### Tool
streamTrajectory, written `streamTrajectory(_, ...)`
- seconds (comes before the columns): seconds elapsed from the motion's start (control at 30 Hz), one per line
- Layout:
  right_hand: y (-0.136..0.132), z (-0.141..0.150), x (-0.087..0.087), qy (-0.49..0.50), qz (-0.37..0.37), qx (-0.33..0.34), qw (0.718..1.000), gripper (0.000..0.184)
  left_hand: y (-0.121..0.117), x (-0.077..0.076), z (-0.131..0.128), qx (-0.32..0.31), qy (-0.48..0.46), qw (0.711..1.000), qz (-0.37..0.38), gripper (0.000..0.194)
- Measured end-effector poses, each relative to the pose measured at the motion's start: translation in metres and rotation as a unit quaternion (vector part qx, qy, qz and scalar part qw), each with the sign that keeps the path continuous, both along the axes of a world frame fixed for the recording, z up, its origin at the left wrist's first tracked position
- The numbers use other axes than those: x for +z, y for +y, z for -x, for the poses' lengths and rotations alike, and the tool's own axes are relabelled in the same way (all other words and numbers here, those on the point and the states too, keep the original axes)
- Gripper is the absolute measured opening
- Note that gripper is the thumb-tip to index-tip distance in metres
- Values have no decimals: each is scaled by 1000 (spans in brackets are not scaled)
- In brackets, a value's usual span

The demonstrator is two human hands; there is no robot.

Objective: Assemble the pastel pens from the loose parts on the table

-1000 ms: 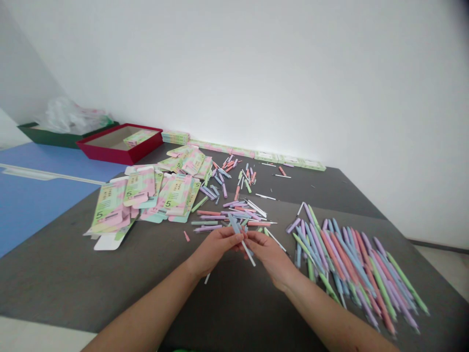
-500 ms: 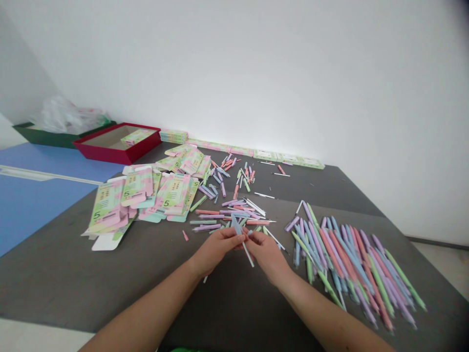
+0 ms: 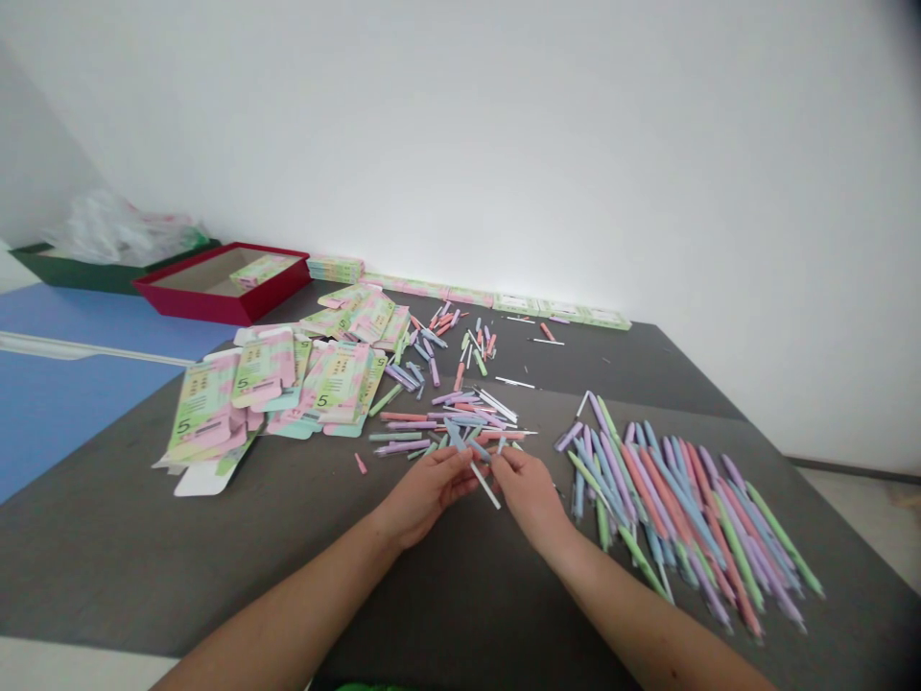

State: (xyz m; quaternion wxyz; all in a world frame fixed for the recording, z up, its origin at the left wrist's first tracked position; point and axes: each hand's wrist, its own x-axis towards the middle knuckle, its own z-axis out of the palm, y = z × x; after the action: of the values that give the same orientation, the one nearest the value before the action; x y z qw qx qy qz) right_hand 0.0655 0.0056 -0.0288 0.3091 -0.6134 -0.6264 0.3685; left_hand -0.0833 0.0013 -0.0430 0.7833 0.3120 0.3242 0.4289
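My left hand (image 3: 433,491) is closed on a light blue pen barrel (image 3: 454,434), whose upper end sticks out above the fingers. A white pen refill (image 3: 486,487) slants down toward me from the same fingertips. Close beside it, my right hand (image 3: 531,494) pinches a small blue pen part (image 3: 501,445). Another blue piece lies between the two sets of fingertips; which hand grips it I cannot tell. Just beyond the hands is a loose heap of pen barrels (image 3: 410,425) in purple, coral, blue and green, mixed with white refills (image 3: 498,404).
Many pastel pens (image 3: 676,509) lie in a pile at right. Printed cartons (image 3: 208,408) are heaped at left. A red box (image 3: 194,305) and a green box (image 3: 86,272) with plastic bags (image 3: 115,228) stand at back left. Small boxes (image 3: 561,310) line the wall.
My hands have drawn slightly apart at the fingertips. The blue barrel and refill have shifted a little left, and the small blue part shows more clearly in my right fingers.
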Motion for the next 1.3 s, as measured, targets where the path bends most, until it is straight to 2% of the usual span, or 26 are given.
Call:
streamTrajectory(0.17, 2, -10, -1, -40, -37, -12, 998, 33, 4, -8, 2, 63, -65, 994, 62, 13)
streamTrajectory(0.27, -1, -13, 0, -45, -43, -13, 998, 34, 6, -8, 3, 79, -103, 987, 91, 10)
streamTrajectory(0.37, -10, -13, 7, -19, -45, -5, 999, 34, 9, -3, 1, 80, -161, 976, 125, 10)
streamTrajectory(0.47, -19, -13, 15, 62, -21, 34, 997, 33, 8, 5, -4, 51, -185, 970, 151, 13)
streamTrajectory(0.53, -25, -14, 19, 135, 9, 75, 988, 32, 4, 10, -9, 20, -164, 977, 137, 14)
streamTrajectory(0.63, -29, -15, 20, 242, 71, 134, 958, 29, -4, 14, -15, -19, -110, 989, 96, 17)
streamTrajectory(0.73, -31, -16, 18, 306, 121, 153, 932, 27, -11, 16, -18, -38, -57, 995, 68, 22)
streamTrajectory(0.9, -31, -18, 13, 331, 165, 169, 914, 27, -11, 16, -17, -55, 0, 998, 12, 22)
streamTrajectory(1.07, -30, -18, 7, 342, 183, 177, 905, 28, -8, 16, -15, -56, 59, 997, 10, 26)
streamTrajectory(1.2, -30, -16, 6, 326, 183, 172, 911, 27, -8, 13, -15, -50, 63, 997, 6, 27)
streamTrajectory(1.3, -30, -15, 8, 310, 155, 159, 925, 28, -6, 8, -14, -22, 16, 1000, 13, 26)
